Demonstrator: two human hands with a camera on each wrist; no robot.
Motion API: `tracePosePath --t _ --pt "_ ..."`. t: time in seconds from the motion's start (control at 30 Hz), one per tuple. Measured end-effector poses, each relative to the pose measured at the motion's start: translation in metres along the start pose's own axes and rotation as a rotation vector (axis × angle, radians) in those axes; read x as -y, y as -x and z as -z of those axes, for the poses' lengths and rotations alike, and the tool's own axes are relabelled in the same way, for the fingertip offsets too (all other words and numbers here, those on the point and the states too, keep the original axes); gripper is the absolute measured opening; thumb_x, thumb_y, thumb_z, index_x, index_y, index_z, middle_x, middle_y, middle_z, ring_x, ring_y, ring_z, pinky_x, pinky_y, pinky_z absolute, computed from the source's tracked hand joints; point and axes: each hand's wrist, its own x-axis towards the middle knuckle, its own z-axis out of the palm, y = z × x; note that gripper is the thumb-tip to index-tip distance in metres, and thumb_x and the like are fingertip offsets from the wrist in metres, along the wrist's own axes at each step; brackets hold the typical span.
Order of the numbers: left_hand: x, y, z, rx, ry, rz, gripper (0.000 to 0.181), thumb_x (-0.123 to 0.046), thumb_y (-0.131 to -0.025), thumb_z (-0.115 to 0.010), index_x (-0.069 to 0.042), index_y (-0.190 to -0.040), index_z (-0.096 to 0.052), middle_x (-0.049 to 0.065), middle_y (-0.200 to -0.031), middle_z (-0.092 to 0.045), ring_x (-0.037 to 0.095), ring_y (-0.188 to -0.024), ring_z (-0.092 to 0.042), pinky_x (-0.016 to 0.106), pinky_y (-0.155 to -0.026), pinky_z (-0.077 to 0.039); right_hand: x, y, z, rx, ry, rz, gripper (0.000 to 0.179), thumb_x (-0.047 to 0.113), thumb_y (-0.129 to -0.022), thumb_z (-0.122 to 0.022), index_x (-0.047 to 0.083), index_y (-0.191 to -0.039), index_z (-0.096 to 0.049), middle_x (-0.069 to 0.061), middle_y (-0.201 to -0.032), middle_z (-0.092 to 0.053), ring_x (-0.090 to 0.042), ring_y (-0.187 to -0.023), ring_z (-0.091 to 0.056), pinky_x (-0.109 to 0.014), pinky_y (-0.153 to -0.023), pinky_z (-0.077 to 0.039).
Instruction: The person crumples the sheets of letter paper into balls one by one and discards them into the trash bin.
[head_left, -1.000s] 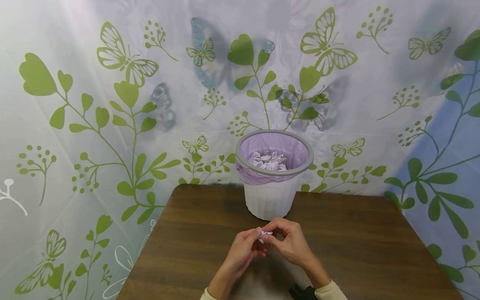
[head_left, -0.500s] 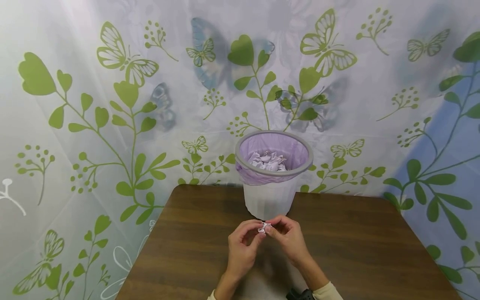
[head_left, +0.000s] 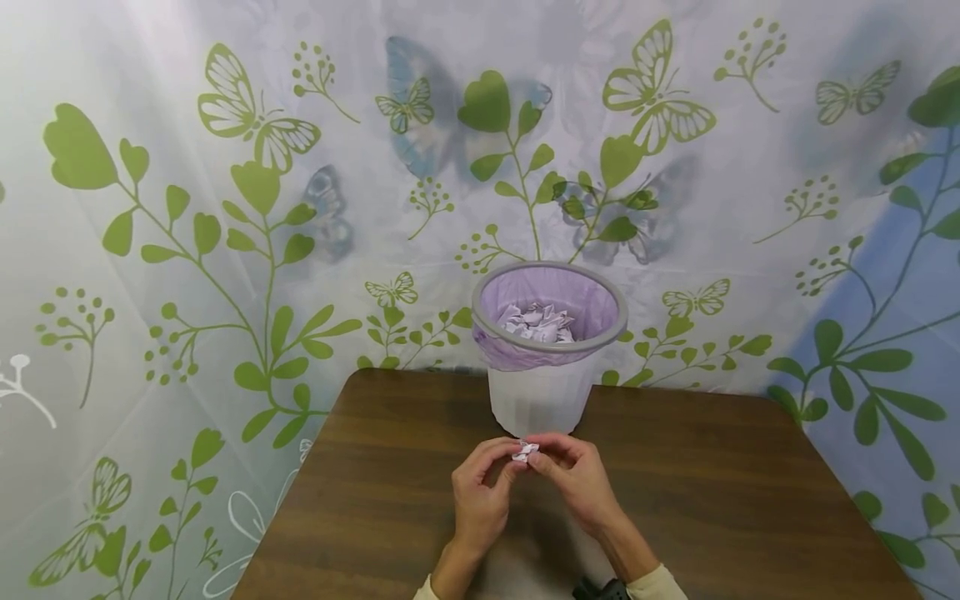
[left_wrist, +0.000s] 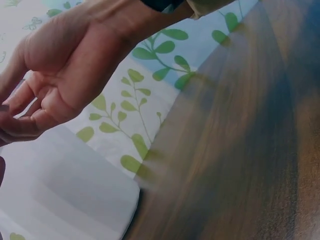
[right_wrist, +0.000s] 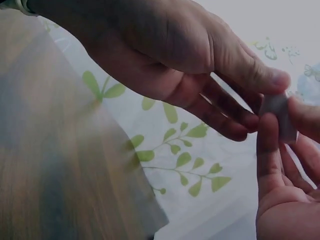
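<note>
A small crumpled piece of white paper (head_left: 526, 452) is between both hands, just in front of the bin, above the table. My left hand (head_left: 478, 496) pinches its left side with thumb and fingertips. From the other side my right hand (head_left: 588, 487) pinches it between thumb and index finger. In the right wrist view the paper (right_wrist: 279, 116) appears as a narrow pale piece amid the fingertips of both hands. The left wrist view shows one hand at upper left, but the paper is not clearly visible there.
Behind the hands stands a white bin (head_left: 536, 392) with a grey rim and purple liner (head_left: 502, 292). Several crumpled papers (head_left: 536, 323) lie in it. The brown wooden table (head_left: 712, 483) ends at a patterned curtain (head_left: 420, 208). A dark object (head_left: 597, 588) is by the right wrist.
The left hand has shifted its grip, its fingers now raised higher around the paper. The paper has moved slightly up, towards the bin. The right hand keeps pinching it.
</note>
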Motion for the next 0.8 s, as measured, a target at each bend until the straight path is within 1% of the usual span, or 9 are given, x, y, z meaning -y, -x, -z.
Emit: tracePosePath --t 0.17,0.23,0.3,0.37,0.47,0.67,0.8 --pt "0.001 -0.002 0.001 0.024 0.032 0.008 0.029 0.017 -0.090 -0.077 0.003 -0.115 -0.076 0.021 -0.112 -0.076 0.028 -0.103 -0.076 0.029 -0.091 -0.065 0.002 0.000 0.003 0.064 -0.064 -0.015 0.033 -0.007 -0.103 -0.068 -0.024 -0.130 -0.058 0.001 -0.115 -0.081 -0.010 -0.103 -0.079 -0.027 -0.088 -0.066" --pt "0.001 -0.001 0.001 0.017 0.049 0.019 0.028 0.017 -0.090 -0.077 0.003 -0.115 -0.076 0.022 -0.111 -0.075 0.027 -0.101 -0.076 0.029 -0.089 -0.066 0.002 0.000 0.003 0.074 -0.079 -0.019 0.032 -0.007 -0.103 -0.068 -0.022 -0.131 -0.060 0.001 -0.114 -0.080 -0.010 -0.103 -0.079 -0.027 -0.089 -0.066" --pt "0.001 0.000 0.001 -0.004 0.048 0.027 0.027 0.018 -0.090 -0.076 0.003 -0.113 -0.077 0.022 -0.109 -0.075 0.026 -0.099 -0.076 0.029 -0.086 -0.067 0.002 0.000 0.001 0.070 -0.079 -0.010 0.031 -0.007 -0.103 -0.068 -0.022 -0.130 -0.061 0.001 -0.114 -0.080 -0.009 -0.102 -0.078 -0.027 -0.089 -0.066" --pt "0.000 0.000 0.000 -0.031 0.042 0.035 0.027 0.018 -0.090 -0.076 0.003 -0.112 -0.077 0.022 -0.106 -0.075 0.025 -0.096 -0.077 0.029 -0.083 -0.067 0.001 0.000 -0.001 0.057 -0.070 0.005 0.029 -0.007 -0.103 -0.068 -0.022 -0.127 -0.062 0.002 -0.112 -0.080 -0.008 -0.100 -0.077 -0.025 -0.087 -0.065" --pt "-0.001 0.000 -0.001 -0.060 0.035 0.036 0.026 0.019 -0.089 -0.077 0.004 -0.109 -0.078 0.023 -0.103 -0.075 0.026 -0.093 -0.077 0.028 -0.081 -0.067 0.002 0.000 -0.006 0.011 -0.037 0.024 0.026 -0.007 -0.102 -0.069 -0.024 -0.121 -0.063 0.003 -0.108 -0.080 -0.007 -0.096 -0.076 -0.023 -0.083 -0.064" --pt "-0.005 -0.003 -0.004 -0.116 -0.002 0.052 0.020 0.014 -0.089 -0.080 0.000 -0.103 -0.079 0.018 -0.096 -0.077 0.028 -0.086 -0.076 0.029 -0.075 -0.066 0.003 0.001 -0.015 -0.051 0.010 0.068 0.022 -0.006 -0.102 -0.070 -0.024 -0.113 -0.063 0.003 -0.103 -0.080 -0.008 -0.086 -0.074 -0.024 -0.077 -0.064" --pt "-0.007 -0.005 -0.006 -0.147 -0.010 0.064 0.017 0.013 -0.090 -0.081 -0.001 -0.100 -0.078 0.020 -0.092 -0.075 0.026 -0.082 -0.075 0.030 -0.070 -0.065 0.001 -0.002 -0.020 -0.085 0.016 0.117 0.016 -0.010 -0.101 -0.068 -0.024 -0.108 -0.064 0.003 -0.098 -0.080 -0.009 -0.080 -0.071 -0.024 -0.072 -0.062"
